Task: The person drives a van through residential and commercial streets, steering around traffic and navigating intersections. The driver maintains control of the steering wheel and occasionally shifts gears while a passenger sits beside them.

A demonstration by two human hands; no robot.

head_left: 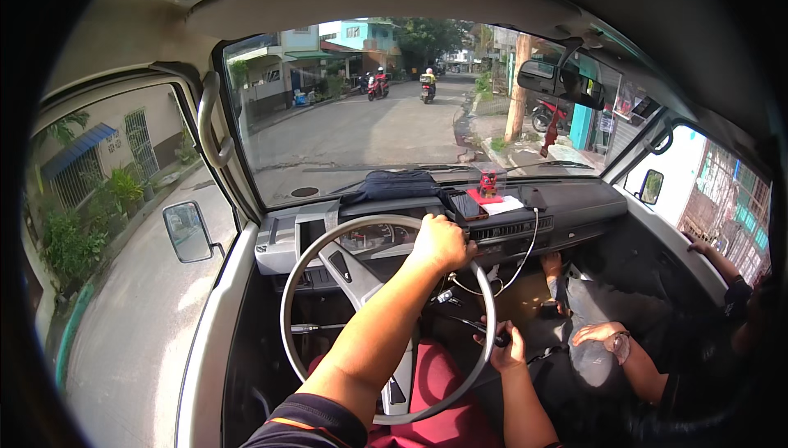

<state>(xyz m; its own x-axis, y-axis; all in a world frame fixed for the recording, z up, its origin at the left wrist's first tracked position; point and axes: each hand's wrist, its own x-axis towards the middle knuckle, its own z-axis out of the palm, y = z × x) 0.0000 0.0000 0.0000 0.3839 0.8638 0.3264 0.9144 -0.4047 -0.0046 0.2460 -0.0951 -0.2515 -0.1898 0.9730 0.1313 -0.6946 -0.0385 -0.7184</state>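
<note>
A large grey steering wheel (pixel 289 304) stands in front of me, tilted, with my dark red trousers below it. Across it reaches my left arm, and my left hand (pixel 443 243) is closed over the upper right of the rim. My right hand (pixel 510 348) is lower, just right of the wheel, with its fingers curled round the dark knob of a lever (pixel 469 322) that comes from the steering column. Keys (pixel 446 295) hang beside the column. Behind the wheel the gauge cluster (pixel 377 236) shows in part.
On the dashboard lie a dark folded bag (pixel 398 186), a red figurine (pixel 488 184) and a phone-like device (pixel 533 198) with a white cable. A passenger's hand (pixel 599 332) rests on a knee at right. Beyond the windshield, two motorcycle riders (pixel 428 85) are on the road (pixel 353 136).
</note>
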